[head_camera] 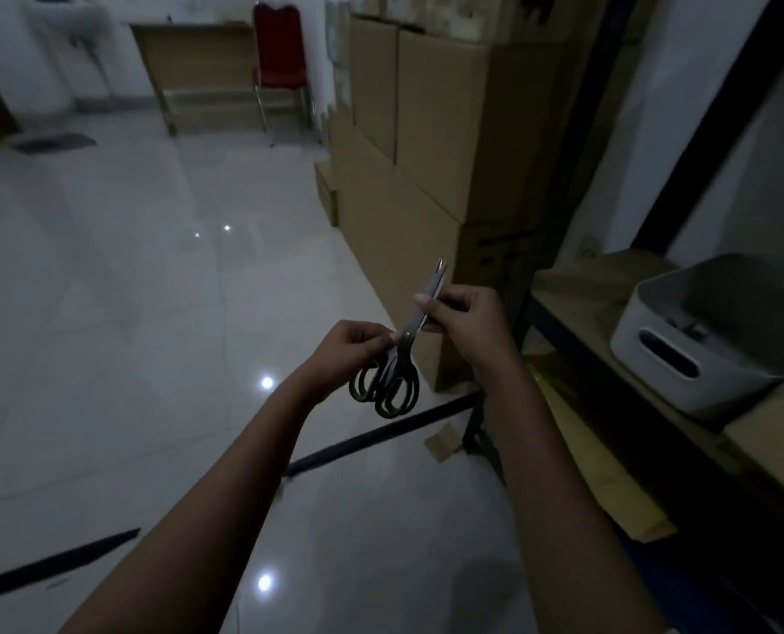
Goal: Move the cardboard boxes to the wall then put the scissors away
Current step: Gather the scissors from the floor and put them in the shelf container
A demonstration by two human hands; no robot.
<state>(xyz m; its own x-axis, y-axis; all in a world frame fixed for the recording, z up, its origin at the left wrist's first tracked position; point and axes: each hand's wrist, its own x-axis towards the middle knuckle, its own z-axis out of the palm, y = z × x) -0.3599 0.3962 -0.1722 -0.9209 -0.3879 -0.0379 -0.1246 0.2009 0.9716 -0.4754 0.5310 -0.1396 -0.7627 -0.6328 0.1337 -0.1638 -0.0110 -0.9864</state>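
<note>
While the cardboard boxes point(431, 144) stood stacked beyond the grey bin point(632, 354), apparently at the wall point(692, 84) already, the scissors point(408, 345) hung in the air left of that bin. The left hand point(349, 354) pinched them just above the handles point(383, 391) and the right hand point(468, 318) pinched the blades point(430, 302); putting them away seemed the only step left.

Open tiled floor point(152, 313) leftward; stacked cardboard boxes point(431, 130), shelf frame point(532, 313) and bin point(683, 359) rightward.

scissors point(409, 343) partly hidden, bin point(632, 327) contents unclear
</note>
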